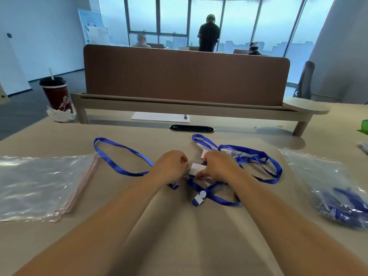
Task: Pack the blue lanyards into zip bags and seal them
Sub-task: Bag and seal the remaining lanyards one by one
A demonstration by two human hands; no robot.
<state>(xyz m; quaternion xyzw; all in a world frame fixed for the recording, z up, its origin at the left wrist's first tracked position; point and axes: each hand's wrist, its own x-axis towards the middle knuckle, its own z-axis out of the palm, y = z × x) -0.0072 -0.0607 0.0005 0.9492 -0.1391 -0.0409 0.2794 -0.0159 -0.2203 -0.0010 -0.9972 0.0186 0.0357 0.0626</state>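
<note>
Several blue lanyards [256,156] lie tangled on the beige table [179,226], one loop [119,156] stretching out to the left. My left hand [171,167] and my right hand [217,166] meet at the table's middle, and both pinch a clear badge holder with a white card [194,168] between them. A blue clip end [199,197] lies just in front of my hands. A stack of empty clear zip bags [43,186] lies flat at the left. A zip bag filled with blue lanyards [342,198] lies at the right.
A dark red cup with a straw [56,94] stands at the far left corner. A brown desk divider [185,76] on a shelf rises behind, with a paper sheet and pen [161,117] under it. Something green [364,126] shows at the right edge. People are beyond the divider.
</note>
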